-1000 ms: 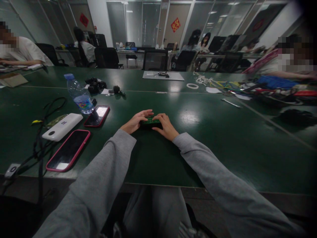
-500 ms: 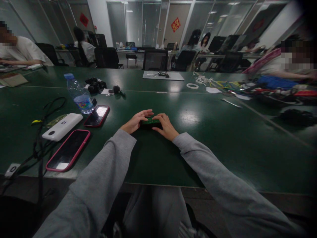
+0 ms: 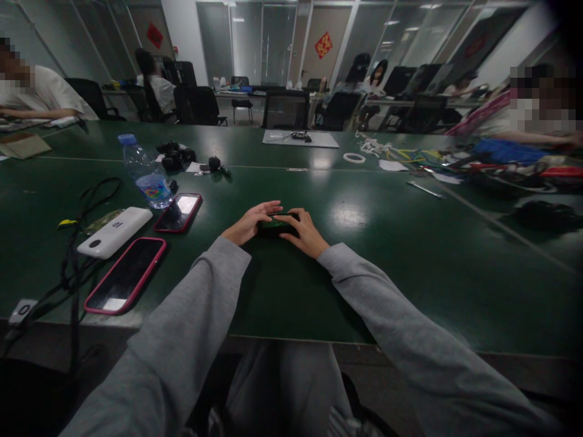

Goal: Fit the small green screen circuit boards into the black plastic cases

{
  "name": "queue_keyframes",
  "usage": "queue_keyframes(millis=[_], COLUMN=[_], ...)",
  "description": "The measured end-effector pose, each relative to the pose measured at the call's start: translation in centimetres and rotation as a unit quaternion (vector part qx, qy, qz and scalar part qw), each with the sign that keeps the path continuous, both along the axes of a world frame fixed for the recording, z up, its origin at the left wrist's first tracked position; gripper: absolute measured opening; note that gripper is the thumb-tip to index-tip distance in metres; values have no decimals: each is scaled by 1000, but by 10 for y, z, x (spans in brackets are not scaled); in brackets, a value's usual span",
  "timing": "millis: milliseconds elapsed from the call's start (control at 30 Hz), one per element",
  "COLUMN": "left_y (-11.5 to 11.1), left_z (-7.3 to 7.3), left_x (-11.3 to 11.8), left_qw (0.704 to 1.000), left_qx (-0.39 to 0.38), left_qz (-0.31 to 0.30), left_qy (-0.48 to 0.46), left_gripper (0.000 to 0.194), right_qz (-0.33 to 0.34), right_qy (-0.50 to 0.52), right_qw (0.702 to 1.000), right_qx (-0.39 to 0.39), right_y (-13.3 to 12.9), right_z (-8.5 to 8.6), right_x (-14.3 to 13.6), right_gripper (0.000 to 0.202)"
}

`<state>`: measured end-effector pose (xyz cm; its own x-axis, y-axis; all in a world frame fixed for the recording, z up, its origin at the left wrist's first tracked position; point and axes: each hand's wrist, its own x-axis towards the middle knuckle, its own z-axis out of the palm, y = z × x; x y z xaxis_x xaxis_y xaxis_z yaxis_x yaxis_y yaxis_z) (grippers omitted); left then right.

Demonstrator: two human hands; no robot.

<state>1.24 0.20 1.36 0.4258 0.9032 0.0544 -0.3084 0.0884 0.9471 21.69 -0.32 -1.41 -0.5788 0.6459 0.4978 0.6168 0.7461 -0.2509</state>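
Observation:
A small dark block with a green top that looks like a circuit board (image 3: 275, 226) sits low over the table, between my two hands. My left hand (image 3: 249, 223) grips its left end, with the thumb on the top and the fingers reaching along the far side. From the right, my right hand (image 3: 306, 233) holds the other end, its thumb at the near edge and its index finger stretched over the green face. Fingers cover part of the board, and its underside is hidden.
To the left lie a pink-edged phone (image 3: 125, 276), a white power bank (image 3: 115, 233), a second phone (image 3: 178, 212), black cables (image 3: 70, 267) and a water bottle (image 3: 148, 176). A tape ring (image 3: 354, 158), metal tool (image 3: 425, 189) and wire pile (image 3: 428, 155) are at right. People sit around.
My right index finger has slid left across the board's top, covering more of it. My left hand and the board have hardly moved.

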Motion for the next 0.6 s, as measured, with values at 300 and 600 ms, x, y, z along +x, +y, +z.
queue_keyframes(millis=[300,600], left_y=[-1,0], left_z=[0,-1], left_x=[0,1], left_qw=[1000,1000], left_qx=[-2,4], left_qz=[5,11], left_qy=[5,-2], left_gripper=[56,55], right_qz=[-8,4], right_qy=[-15,-22], right_qw=[1000,1000], right_qx=[-1,6], right_y=[-2,-4], right_z=[2,5], right_x=[0,-1], right_gripper=[48,51])
